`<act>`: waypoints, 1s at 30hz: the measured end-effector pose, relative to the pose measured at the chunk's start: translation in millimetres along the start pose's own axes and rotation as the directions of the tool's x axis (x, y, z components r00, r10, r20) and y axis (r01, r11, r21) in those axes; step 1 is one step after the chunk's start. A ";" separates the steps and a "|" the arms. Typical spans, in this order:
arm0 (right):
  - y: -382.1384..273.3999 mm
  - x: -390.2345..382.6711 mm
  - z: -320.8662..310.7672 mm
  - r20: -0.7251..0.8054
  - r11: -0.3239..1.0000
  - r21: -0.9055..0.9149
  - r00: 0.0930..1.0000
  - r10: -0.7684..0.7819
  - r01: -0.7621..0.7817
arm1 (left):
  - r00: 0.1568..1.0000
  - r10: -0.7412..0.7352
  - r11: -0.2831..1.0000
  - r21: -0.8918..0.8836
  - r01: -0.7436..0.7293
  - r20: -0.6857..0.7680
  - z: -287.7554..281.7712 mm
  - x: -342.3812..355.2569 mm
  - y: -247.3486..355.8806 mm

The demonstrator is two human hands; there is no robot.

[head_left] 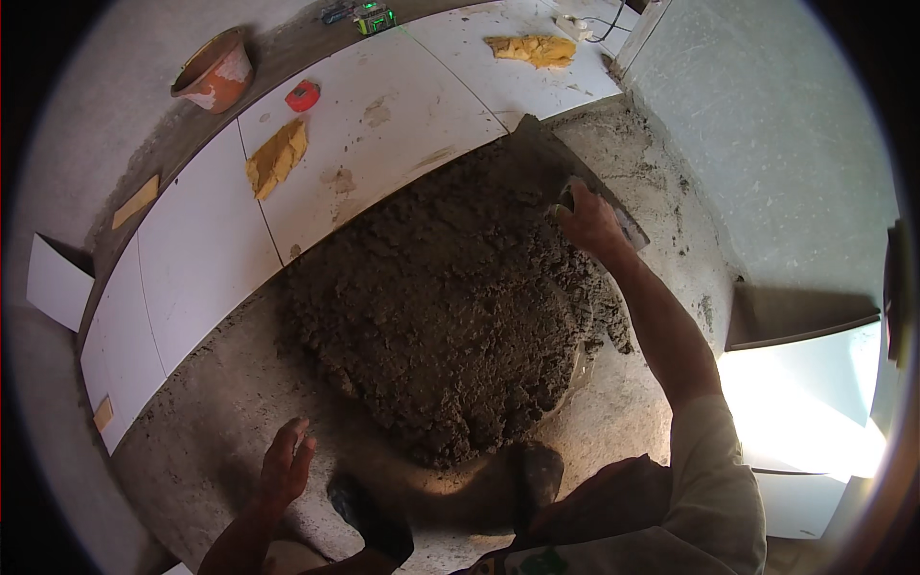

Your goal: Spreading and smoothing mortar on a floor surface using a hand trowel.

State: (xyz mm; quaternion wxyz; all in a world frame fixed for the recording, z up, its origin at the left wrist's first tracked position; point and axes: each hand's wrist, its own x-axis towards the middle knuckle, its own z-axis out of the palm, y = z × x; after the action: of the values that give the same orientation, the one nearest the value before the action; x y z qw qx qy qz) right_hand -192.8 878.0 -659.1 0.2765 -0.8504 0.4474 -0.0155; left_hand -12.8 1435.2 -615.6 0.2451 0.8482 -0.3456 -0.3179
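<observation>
My right hand (pixel 585 211) grips the handle of a long flat trowel (pixel 631 225), whose blade lies at the upper right edge of a heap of dark wet mortar (pixel 431 316). The blade's far end is coated in mortar and reaches to the white tiles (pixel 379 163) along the back. At lower left, my left hand (pixel 287 460) is held above the bare floor with slightly bent fingers and nothing in it. My boots (pixel 355 508) show just in front of the heap.
On or behind the tiles are a bucket (pixel 211 81), red tape measure (pixel 302 95), two torn yellow paper pieces (pixel 276 158) and a green laser level (pixel 374 19). Loose white tiles (pixel 795 374) lean right and left (pixel 57 283). A wall (pixel 767 144) bounds the right side.
</observation>
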 end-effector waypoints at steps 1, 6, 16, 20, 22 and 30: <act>-4.1 -2.1 5.4 -0.151 0.953 -0.284 0.976 -0.157 0.110 | 1.000 0.020 0.999 0.025 -0.020 -0.001 1.3 0.6 -2.2; -35.1 -13.5 24.5 0.045 0.939 -0.337 0.998 -0.052 0.064 | 1.000 0.017 0.999 0.047 -0.017 0.000 -0.5 0.7 -0.9; -33.2 -135.4 46.1 0.326 0.879 -0.352 0.922 -0.208 0.322 | 1.000 0.016 1.000 -0.005 -0.016 0.007 -2.4 5.1 5.7; -37.1 -131.4 29.2 0.317 0.889 -0.244 0.898 -0.304 0.387 | 1.000 0.025 1.000 0.011 -0.025 0.005 -4.6 0.9 6.4; -44.6 -109.0 23.6 0.349 0.912 -0.208 0.898 -0.268 0.353 | 1.000 0.020 1.000 0.024 -0.020 -0.001 -4.3 -3.3 3.0; -80.8 7.6 55.3 0.180 0.787 -0.388 0.877 -0.446 0.480 | 1.000 0.016 1.000 0.021 -0.016 -0.024 0.6 -16.0 3.3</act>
State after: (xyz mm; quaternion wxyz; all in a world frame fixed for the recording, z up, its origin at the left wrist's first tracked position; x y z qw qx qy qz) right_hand -112.3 933.5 -668.4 0.0915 -0.9730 0.2065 0.0475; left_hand -23.6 1444.8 -608.0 0.2428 0.8516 -0.3529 -0.3021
